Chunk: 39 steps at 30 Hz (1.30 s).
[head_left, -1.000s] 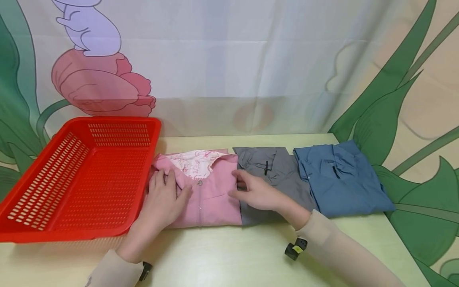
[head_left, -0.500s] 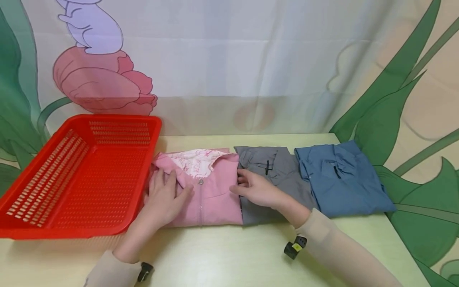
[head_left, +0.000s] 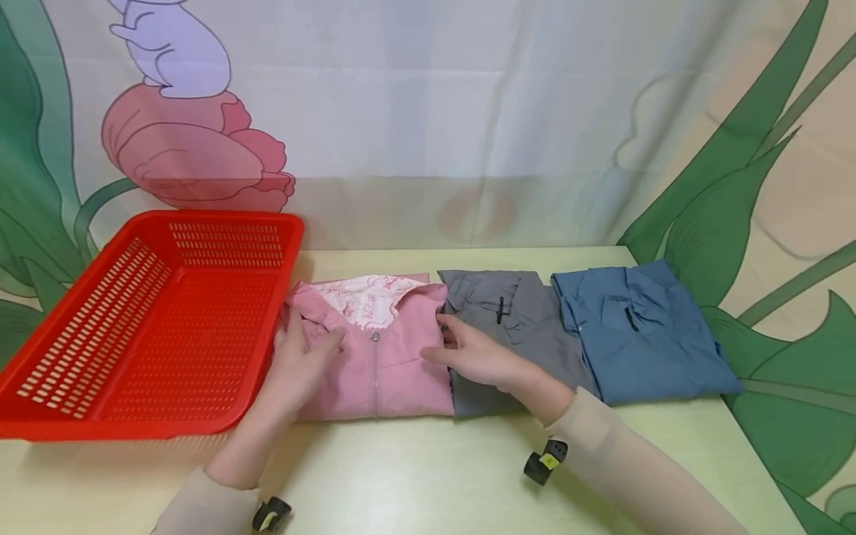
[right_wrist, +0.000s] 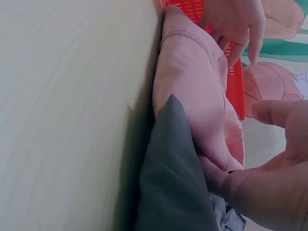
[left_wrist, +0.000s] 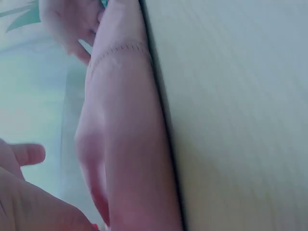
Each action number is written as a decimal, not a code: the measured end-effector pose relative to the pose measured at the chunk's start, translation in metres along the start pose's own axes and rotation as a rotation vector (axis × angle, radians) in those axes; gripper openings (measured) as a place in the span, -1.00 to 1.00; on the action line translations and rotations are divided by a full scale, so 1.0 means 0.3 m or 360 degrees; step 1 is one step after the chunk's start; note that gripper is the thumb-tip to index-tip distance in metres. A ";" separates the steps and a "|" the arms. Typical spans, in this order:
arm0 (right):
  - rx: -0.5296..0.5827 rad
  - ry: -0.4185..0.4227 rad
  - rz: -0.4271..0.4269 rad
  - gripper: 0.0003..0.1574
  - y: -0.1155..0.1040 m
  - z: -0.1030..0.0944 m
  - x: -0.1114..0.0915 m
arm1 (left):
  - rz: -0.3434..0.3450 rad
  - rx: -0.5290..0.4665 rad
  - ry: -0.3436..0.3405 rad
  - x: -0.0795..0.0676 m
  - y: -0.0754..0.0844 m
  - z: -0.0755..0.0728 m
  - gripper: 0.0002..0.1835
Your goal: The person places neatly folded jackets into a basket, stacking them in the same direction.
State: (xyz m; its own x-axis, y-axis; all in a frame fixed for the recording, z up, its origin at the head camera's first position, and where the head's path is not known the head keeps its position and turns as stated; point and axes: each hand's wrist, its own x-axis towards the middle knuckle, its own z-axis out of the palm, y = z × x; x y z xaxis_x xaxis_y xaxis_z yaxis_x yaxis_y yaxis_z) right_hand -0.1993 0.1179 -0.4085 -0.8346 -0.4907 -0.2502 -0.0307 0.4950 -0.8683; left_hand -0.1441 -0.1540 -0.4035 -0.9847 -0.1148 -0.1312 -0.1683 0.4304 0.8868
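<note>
A folded pink jacket (head_left: pixel 408 364) with a front zip and a white patterned lining lies on the table between my hands. My left hand (head_left: pixel 297 371) is at its left side, with the fingers reaching down between the jacket and the red basket. Seen from the left wrist, that thumb (left_wrist: pixel 30 154) is held apart from the cloth. My right hand (head_left: pixel 484 360) touches the jacket's right edge. Its fingers (right_wrist: pixel 216 179) slip in between the pink cloth and the folded grey garment (head_left: pixel 528 319), their tips hidden. The right thumb (right_wrist: pixel 272 113) stands raised above the jacket.
The red plastic basket (head_left: pixel 286 297) with holed sides stands left of the jacket. Beyond the grey garment, a folded blue garment (head_left: pixel 655 357) lies near the table's right edge. A printed curtain (head_left: pixel 428 134) hangs behind the table (head_left: pixel 401 475).
My left fingers have slid from the top of the pink jacket down to its left edge. The right hand has stayed at the right edge, shifting slightly.
</note>
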 end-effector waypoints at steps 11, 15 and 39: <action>0.0159 -0.0051 0.0016 0.05 0.005 0.006 0.004 | -0.0161 -0.0568 0.0175 -0.014 0.000 0.006 -0.10; 0.0195 -0.0065 0.0019 0.05 0.007 0.006 0.007 | -0.0208 -0.0569 0.0214 -0.025 -0.016 0.017 -0.14; 0.0174 -0.0001 0.0022 0.02 0.017 0.014 0.013 | -0.0219 -0.0579 0.0132 -0.011 -0.035 0.015 -0.14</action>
State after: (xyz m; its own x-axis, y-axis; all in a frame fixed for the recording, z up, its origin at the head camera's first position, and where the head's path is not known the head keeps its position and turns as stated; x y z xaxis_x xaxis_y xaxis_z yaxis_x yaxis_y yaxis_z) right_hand -0.2004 0.1155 -0.4156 -0.8341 -0.4850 -0.2629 0.0411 0.4207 -0.9063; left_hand -0.1392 -0.1540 -0.4142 -0.9445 -0.2277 -0.2369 -0.2569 0.0623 0.9644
